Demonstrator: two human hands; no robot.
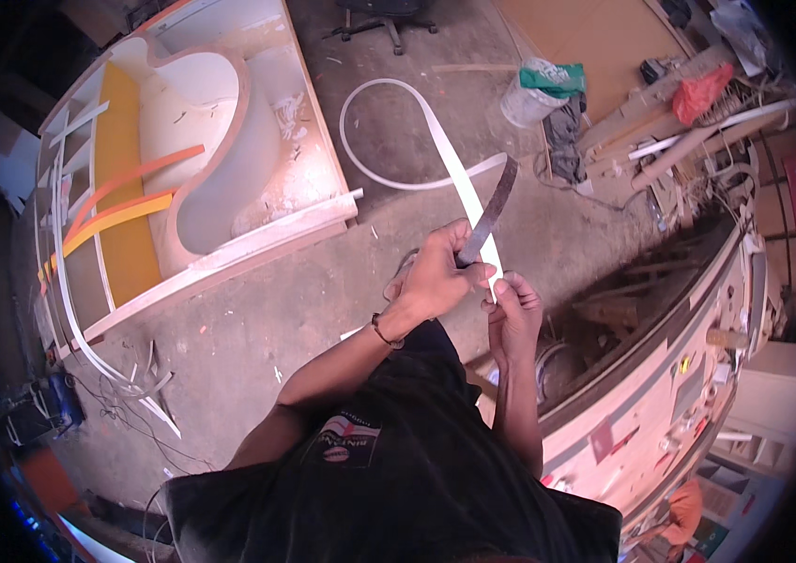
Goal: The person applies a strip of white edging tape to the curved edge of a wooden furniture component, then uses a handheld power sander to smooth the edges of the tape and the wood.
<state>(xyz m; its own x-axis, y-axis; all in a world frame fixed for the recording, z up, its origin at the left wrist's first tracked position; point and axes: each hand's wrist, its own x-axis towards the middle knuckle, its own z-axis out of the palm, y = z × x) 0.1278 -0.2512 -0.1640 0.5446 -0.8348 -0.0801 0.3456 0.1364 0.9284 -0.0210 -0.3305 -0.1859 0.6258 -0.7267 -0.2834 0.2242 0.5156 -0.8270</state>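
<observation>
A long white flexible strip (455, 169) loops over the floor and runs up between my hands. My right hand (516, 305) pinches its near end between thumb and fingers. My left hand (440, 272), with a dark bracelet at the wrist, is closed round the lower end of a dark grey-brown flat curved strip (493, 212). That dark piece crosses over the white one and points away from me; its exact kind is not clear. The left thumb lies close beside the white strip, just above the right fingertips.
A wooden frame with curved panels (215, 141) stands at left, orange and yellow strips on it. On the right is a long curved wooden piece (623, 422). A white bucket (527, 105) with a green bag, a chair base (389, 28) and scrap lengths (680, 122) lie farther off.
</observation>
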